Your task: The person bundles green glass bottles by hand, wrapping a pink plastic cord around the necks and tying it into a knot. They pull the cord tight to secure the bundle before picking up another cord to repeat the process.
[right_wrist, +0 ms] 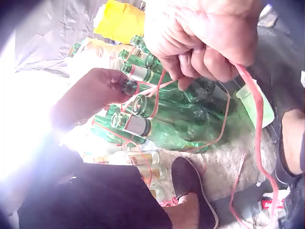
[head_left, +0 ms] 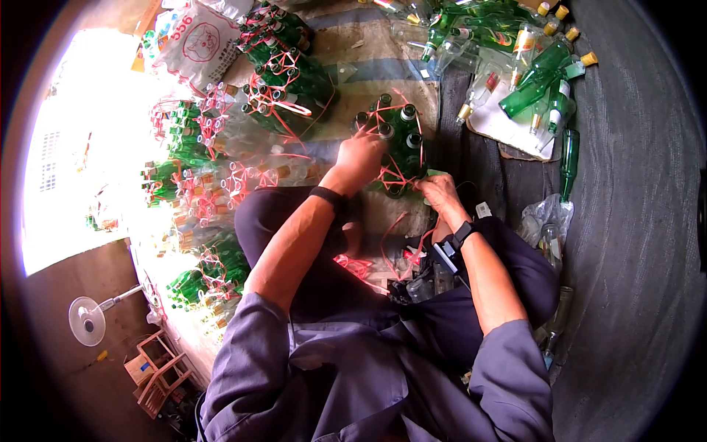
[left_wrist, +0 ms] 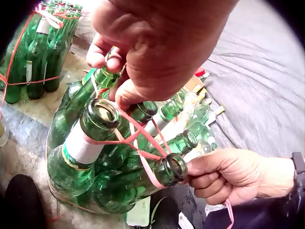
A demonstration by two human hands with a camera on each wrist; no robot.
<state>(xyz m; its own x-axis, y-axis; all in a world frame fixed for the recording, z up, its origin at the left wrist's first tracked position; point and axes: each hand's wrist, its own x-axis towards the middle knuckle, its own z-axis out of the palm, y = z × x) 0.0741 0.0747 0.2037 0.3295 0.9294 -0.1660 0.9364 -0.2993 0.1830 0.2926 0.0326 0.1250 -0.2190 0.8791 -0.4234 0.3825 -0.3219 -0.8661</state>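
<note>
Pink twine [left_wrist: 148,169] over bottles [left_wrist: 95,176], pinched by left fingers [left_wrist: 101,53], right fingers [left_wrist: 209,183].

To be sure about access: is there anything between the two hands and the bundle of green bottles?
Nothing visible does. The left hand pinches the red string right at the bottle necks of the bundle. The right hand grips the same string beside a bottle mouth.

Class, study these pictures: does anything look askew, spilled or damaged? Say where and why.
Loose bottles at top right lie tumbled on their sides, unlike the tied bundles. The bundle under the left hand and right hand looks tilted, necks splayed inside pink string. No breakage shows.
</note>
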